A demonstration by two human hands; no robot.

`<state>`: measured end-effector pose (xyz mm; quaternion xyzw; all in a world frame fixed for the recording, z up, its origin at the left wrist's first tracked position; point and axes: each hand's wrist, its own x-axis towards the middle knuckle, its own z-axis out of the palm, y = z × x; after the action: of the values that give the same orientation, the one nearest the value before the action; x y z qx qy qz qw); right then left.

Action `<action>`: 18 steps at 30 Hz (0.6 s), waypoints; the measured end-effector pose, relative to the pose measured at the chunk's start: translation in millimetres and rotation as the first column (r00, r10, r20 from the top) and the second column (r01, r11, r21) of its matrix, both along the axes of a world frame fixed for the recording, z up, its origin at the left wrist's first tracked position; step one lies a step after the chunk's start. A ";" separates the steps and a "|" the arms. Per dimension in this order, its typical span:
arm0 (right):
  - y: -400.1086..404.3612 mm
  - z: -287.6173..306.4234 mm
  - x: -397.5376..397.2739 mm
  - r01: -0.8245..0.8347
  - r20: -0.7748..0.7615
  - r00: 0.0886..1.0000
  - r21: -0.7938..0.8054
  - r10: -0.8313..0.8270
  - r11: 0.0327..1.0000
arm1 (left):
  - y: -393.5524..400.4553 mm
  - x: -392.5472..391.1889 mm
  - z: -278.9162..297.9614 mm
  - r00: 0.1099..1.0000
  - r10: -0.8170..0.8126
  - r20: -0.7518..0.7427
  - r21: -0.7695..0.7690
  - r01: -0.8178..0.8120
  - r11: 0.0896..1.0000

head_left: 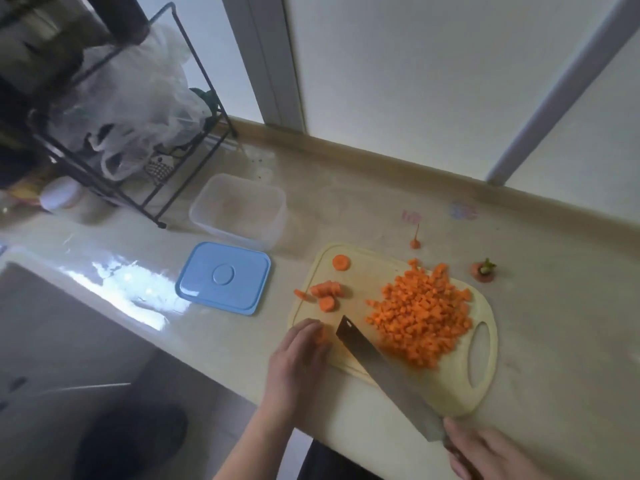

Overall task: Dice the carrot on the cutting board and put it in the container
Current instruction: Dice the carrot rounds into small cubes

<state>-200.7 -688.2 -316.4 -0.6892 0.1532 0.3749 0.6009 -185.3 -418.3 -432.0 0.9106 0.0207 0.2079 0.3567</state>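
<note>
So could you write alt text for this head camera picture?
A person's left hand steadies a carrot piece on a cutting board while the right hand holds a knife beside a heap of diced carrot. An empty container and its blue lid sit nearby.

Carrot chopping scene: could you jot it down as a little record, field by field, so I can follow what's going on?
Cutting board: pale yellow, on the counter
Diced carrot: big pile on the board's right half
Carrot rounds: uncut, at the board's left end
Left hand: steadies a carrot piece at the board's near edge
Right hand: grips the knife, blade over the board
Container: clear, open, no carrot inside
Lid: blue, flat beside the container
Carrot ends: two scraps off the board
</note>
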 end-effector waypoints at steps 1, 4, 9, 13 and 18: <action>-0.1 -1.5 8.3 -0.021 -0.100 0.995 -0.073 0.014 0.997 | -0.6 1.0 -1.1 1.000 0.006 0.012 -0.018 -0.006 1.000; -8.4 -9.2 21.9 -0.176 -0.156 0.976 -0.161 0.151 0.971 | 0.7 2.6 -11.1 0.995 0.056 0.080 0.061 -0.061 0.996; -17.5 -19.8 38.3 -0.117 -0.187 0.978 -0.138 0.090 0.984 | -12.3 -2.7 -7.6 0.981 0.138 0.138 0.051 -0.146 0.988; -19.9 -21.1 38.5 -0.163 -0.165 0.977 -0.142 0.139 0.976 | -49.3 1.7 -0.9 0.991 0.079 0.110 0.060 -0.086 0.994; -22.1 -18.2 31.2 -0.284 -0.053 0.958 -0.283 0.281 0.916 | -66.0 -7.7 -16.9 1.000 -0.007 -0.007 0.147 0.008 0.989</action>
<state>-169.5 -710.3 -334.6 -0.7820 0.1084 0.4350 0.4329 -193.0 -484.2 -449.0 0.9352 0.0030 0.2044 0.2892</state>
